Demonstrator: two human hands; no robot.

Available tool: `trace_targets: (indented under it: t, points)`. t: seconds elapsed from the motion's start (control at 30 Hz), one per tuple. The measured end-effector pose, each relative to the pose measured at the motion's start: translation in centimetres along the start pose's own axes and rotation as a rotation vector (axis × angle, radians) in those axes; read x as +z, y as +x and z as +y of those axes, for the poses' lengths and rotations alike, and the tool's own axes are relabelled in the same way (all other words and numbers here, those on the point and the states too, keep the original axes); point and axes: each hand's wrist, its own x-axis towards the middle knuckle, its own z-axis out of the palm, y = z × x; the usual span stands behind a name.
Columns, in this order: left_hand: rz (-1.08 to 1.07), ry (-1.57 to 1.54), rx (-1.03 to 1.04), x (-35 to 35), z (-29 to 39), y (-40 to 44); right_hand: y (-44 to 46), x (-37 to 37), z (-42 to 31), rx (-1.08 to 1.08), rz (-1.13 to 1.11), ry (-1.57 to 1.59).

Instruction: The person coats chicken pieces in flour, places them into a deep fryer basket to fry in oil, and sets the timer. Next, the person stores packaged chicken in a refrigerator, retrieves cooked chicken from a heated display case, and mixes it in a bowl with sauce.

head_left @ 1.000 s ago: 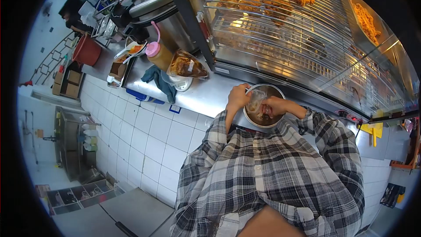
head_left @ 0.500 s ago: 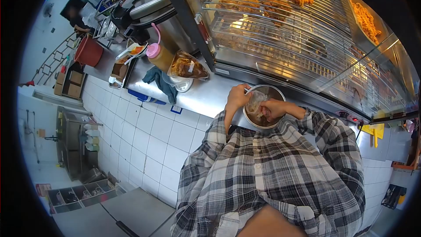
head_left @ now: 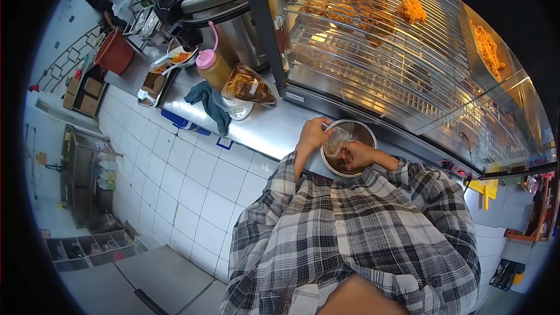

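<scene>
A round metal pot (head_left: 371, 135) with brown contents stands at the counter edge, close to the plaid shirt. My left hand (head_left: 314, 135) is closed at the pot's left rim, gripping the edge of a clear plastic bag (head_left: 336, 142). Over the pot, my right hand (head_left: 357, 156) has its fingers pressed together on the bag's lower right part. What lies inside the bag is too small to tell.
Behind the pot is a lit glass cabinet (head_left: 373, 64) with fried food on racks. Left on the metal counter (head_left: 265, 134) are a filled bag (head_left: 249, 84), a pink-capped bottle (head_left: 213, 70) and a teal cloth (head_left: 210, 108). A person (head_left: 109, 11) stands far left.
The view has shifted a little. My right hand and the bag sit higher relative to the pot's contents, and more of the brown contents shows below them.
</scene>
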Motion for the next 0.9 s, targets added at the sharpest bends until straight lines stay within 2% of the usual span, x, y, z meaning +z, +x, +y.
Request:
trace_targets:
  t: [0.1, 0.2, 0.3, 0.33, 0.43, 0.57, 0.63, 0.7, 0.73, 0.83, 0.9]
  points:
    - [-0.014, -0.036, -0.001, -0.1, -0.5, 0.1, -0.8, -1.3, -1.5, 0.056, -0.028, 0.024]
    - [-0.032, -0.068, -0.014, -0.3, -0.8, 0.0, -2.0, -3.8, -2.0, 0.021, -0.032, 0.077]
    - [0.004, -0.163, -0.045, -0.2, -1.1, -0.3, -4.3, -7.5, -6.3, 0.052, 0.072, 0.157]
    - [0.02, -0.169, -0.017, -0.4, -1.2, -0.5, -5.0, -8.6, -7.5, 0.096, 0.054, 0.208]
    - [0.069, -0.236, 0.016, -0.8, -2.4, -0.9, -6.4, -11.2, -11.1, 0.013, 0.083, 0.54]
    - [0.153, -0.355, -0.123, -3.0, -4.8, -1.5, -6.6, -13.5, -16.1, -0.204, 0.16, 0.616]
    - [0.251, -0.471, -0.194, -5.3, -6.6, -2.2, -6.1, -14.4, -19.1, -0.294, 0.14, 0.631]
    - [0.452, -0.454, -0.231, -8.6, -9.1, -3.2, -5.4, -15.0, -23.4, -0.419, 0.123, 0.637]
    - [0.552, -0.443, -0.243, -10.1, -10.3, -3.7, -5.1, -15.3, -25.2, -0.548, 0.069, 0.637]
    - [0.917, -0.401, -0.099, -15.5, -16.0, -4.6, -3.4, -15.4, -31.2, -0.911, -0.135, 0.68]
    - [1.024, -0.299, -0.178, -20.1, -14.4, -6.1, -1.9, -14.5, -34.9, -1.087, -0.277, 0.775]
